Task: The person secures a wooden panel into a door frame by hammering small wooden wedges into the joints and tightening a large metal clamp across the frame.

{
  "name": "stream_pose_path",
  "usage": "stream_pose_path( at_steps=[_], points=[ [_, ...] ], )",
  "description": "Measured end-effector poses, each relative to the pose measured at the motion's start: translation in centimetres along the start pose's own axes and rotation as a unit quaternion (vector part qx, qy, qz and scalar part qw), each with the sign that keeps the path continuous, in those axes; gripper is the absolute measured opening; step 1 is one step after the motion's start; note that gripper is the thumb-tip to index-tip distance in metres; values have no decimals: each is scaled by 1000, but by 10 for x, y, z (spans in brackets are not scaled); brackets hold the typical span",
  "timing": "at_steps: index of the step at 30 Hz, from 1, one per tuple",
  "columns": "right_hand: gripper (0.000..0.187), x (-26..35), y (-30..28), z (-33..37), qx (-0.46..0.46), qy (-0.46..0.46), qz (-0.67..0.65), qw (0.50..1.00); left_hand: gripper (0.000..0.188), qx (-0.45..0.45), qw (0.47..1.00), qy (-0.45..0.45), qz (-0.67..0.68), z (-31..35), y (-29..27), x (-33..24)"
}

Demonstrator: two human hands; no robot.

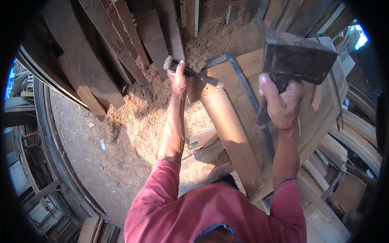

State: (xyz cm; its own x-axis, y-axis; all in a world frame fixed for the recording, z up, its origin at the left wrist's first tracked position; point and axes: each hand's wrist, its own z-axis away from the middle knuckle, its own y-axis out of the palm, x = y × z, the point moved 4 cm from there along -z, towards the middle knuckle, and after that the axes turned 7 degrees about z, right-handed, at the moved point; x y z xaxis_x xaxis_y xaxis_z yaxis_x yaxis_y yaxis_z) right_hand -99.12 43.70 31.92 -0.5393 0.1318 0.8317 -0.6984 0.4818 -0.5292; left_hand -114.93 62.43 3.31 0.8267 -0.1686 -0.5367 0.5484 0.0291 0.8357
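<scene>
My left hand (pixel 179 79) is closed around the dark handle of a chisel (pixel 201 77). The chisel slants down to the right, and its tip meets the far end of a long rounded wooden piece (pixel 231 131). A small pale chip or cut spot shows at the tip. My right hand (pixel 283 103) grips a dark, block-headed mallet (pixel 299 60) by its short handle. The mallet head is raised to the right of the chisel, apart from it. The wooden piece lies along the left side of a wooden work surface (pixel 312 115).
A long bluish metal bar (pixel 247 89), perhaps a clamp, lies right of the wooden piece. Sawdust and shavings (pixel 139 117) cover the floor at left. Dark planks (pixel 81 52) lean at the far left. Curved wooden parts (pixel 358 139) are stacked at right.
</scene>
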Motion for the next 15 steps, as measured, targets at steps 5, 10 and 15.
stream_pose_path(
  at_steps=[5,10,15],
  points=[
    [11,65,52,-59,13,-205,-50,977,38,-16,999,28,-2,5,-5,-12],
    [21,139,103,-90,87,-282,-64,953,28,0,998,24,-50,7,-32,-2],
    [23,142,193,-109,121,-359,204,903,18,-26,998,-2,-56,13,-30,-7]
  ],
)
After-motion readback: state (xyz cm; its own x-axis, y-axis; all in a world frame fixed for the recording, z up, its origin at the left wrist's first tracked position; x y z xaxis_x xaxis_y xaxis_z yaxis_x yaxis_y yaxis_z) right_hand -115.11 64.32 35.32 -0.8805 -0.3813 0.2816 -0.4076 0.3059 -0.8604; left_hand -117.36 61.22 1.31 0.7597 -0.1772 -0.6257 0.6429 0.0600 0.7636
